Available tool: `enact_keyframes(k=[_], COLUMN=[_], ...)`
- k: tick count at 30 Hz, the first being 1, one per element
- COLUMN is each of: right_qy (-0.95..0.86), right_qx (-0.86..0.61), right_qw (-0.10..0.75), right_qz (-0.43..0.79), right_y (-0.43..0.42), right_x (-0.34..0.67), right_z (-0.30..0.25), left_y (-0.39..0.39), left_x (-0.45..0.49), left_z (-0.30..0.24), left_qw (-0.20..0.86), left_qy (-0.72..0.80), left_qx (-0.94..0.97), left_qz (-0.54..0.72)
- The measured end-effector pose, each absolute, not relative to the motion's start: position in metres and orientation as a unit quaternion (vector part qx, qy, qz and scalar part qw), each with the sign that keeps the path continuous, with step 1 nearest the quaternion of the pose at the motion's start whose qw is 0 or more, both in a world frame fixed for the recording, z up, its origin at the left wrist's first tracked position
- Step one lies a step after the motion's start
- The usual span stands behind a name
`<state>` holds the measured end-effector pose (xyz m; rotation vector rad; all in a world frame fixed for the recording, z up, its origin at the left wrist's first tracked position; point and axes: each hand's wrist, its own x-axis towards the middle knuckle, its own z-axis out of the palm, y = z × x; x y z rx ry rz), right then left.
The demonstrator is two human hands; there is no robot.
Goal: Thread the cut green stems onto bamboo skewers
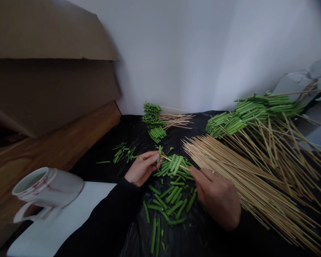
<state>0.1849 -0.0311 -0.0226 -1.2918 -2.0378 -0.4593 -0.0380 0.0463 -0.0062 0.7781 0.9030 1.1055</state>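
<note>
Between thumb and fingers, my left hand (pixel 143 167) pinches a short piece of green bean (pixel 159 152) at the tip of a thin wooden skewer. My right hand (pixel 216 194) is closed around the skewer (pixel 186 167) farther back. Several cut green bean pieces (pixel 176 163) sit side by side across the skewer, between the two hands. Below them lies a loose heap of cut green beans (pixel 173 201) on black plastic sheeting (pixel 132 228). To the right of my right hand, a large bundle of bare skewers (pixel 246 178) lies slantwise.
Filled bean skewers are stacked at the back (pixel 153 119), and a larger pile (pixel 251 112) lies at the right. A white mug (pixel 52 187) stands on white paper (pixel 80 203) at the left. Behind it is a cardboard box (pixel 50 82). A pale wall (pixel 176 53) rises behind.
</note>
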Motion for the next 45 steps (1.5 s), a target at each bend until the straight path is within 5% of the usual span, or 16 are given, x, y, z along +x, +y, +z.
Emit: enact_keyframes(k=[32,45], right_qy=[-0.784,-0.787], right_qx=[-0.485,-0.484], right_qw=[0.376,0.362], right_qz=[-0.091,-0.124], right_y=[-0.033,-0.035], right_x=[0.173,0.172], right_z=[-0.026,-0.025], left_y=[0.018,0.024], left_x=[-0.012,-0.013], left_z=[-0.003,-0.009], left_qw=[0.723,0.794], left_qy=[0.370,0.356], left_qx=[0.414,0.212], left_qz=[0.412,0.446])
